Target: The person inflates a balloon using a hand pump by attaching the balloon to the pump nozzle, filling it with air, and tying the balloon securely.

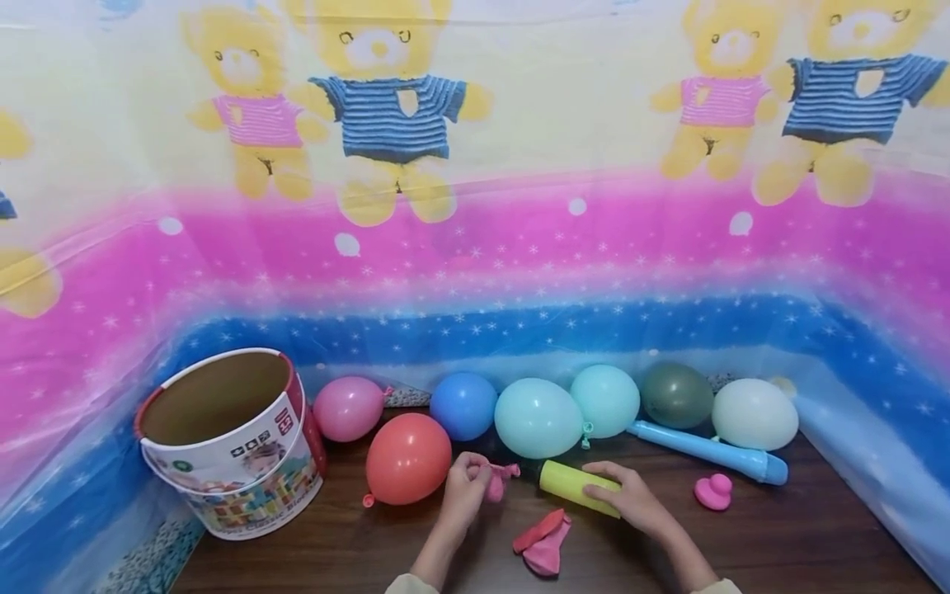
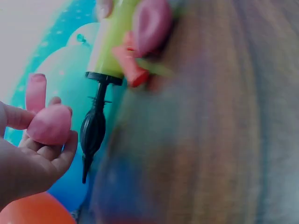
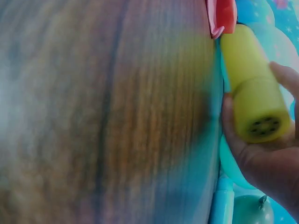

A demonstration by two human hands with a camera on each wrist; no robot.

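Observation:
A limp pink balloon (image 2: 50,125) is pinched between the thumb and fingers of my left hand (image 1: 466,488), its neck sticking out toward the right in the head view. My right hand (image 1: 627,497) grips the rear end of a yellow hand pump (image 1: 571,485). The pump's black nozzle (image 2: 92,128) points toward the left hand, apart from the balloon. On the table between my forearms lie two more flat balloons, one red (image 1: 540,530) and one pink (image 1: 545,558). An inflated red balloon (image 1: 409,459) sits just left of my left hand.
Inflated balloons line the back: pink (image 1: 349,409), blue (image 1: 463,406), light teal (image 1: 539,418), dark green (image 1: 676,395) and white (image 1: 755,414). A block bucket (image 1: 230,445) stands at the left. On the right lie a light-blue tube-shaped pump (image 1: 708,450) and a small pink knobbed piece (image 1: 714,492).

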